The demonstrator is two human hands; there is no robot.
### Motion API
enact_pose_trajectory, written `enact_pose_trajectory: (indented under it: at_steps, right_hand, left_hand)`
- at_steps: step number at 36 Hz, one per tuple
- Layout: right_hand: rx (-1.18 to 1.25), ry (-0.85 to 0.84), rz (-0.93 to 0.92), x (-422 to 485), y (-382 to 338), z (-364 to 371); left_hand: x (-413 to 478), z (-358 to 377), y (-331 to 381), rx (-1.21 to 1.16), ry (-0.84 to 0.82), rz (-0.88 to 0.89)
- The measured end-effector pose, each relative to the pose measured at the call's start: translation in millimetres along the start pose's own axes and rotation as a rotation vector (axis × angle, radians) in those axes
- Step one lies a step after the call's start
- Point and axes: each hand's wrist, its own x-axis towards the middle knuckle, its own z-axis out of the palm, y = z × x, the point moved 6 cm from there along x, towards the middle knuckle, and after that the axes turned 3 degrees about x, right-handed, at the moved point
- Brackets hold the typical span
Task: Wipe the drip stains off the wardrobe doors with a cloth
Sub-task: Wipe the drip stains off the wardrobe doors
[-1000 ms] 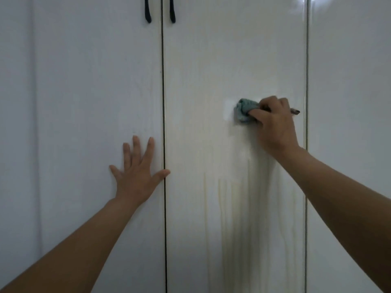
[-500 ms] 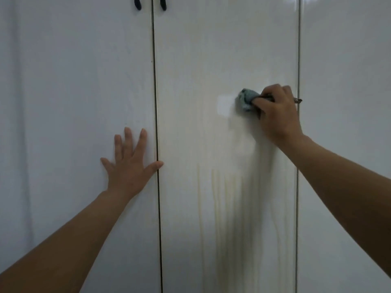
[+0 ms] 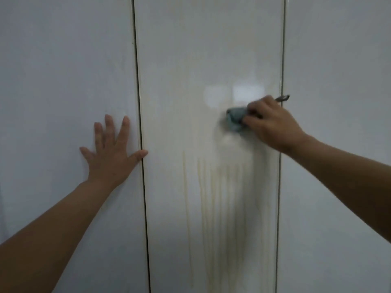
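Note:
Glossy white wardrobe doors fill the view. The middle door [image 3: 179, 60] carries yellowish vertical drip stains [image 3: 213, 204] across its lower half. My right hand [image 3: 273, 123] grips a bunched blue-grey cloth [image 3: 236, 119] and presses it against the middle door, above the stains near the door's right edge. A thin dark object [image 3: 282, 98] sticks out past my right fingers. My left hand [image 3: 110, 149] lies flat with spread fingers on the left door [image 3: 63, 70], its thumb reaching the gap between the doors.
A third door [image 3: 338, 70] stands to the right, past a narrow dark gap. Bright reflections [image 3: 232, 96] sit on the middle door just above the cloth.
The view has dropped, so the black handles at the top are out of sight. My right hand with the cloth has slid down the middle door. My left hand stays flat on the left door.

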Motion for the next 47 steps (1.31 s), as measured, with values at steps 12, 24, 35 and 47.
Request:
enact_pose_trajectory:
  at_steps: [12, 24, 35, 47]
  right_hand:
    - [0.072, -0.133, 0.08, -61.1, -18.3, 12.8]
    - [0.032, -0.036, 0.256, -58.1, 11.0, 1.1]
    - [0.159, -0.082, 0.153, -134.3, -74.2, 34.4]
    - [0.179, -0.176, 0.247, -142.5, -75.9, 20.1]
  left_hand:
    - [-1.2, -0.8, 1.6, -0.007, 0.015, 0.001]
    - [-1.3, 0.8, 1.2, 0.001, 0.029, 0.005]
    - [-3.4, -3.5, 4.5, -0.004, 0.018, 0.01]
    - [-19.0, 3.6, 1.4, 0.001, 0.006, 0.034]
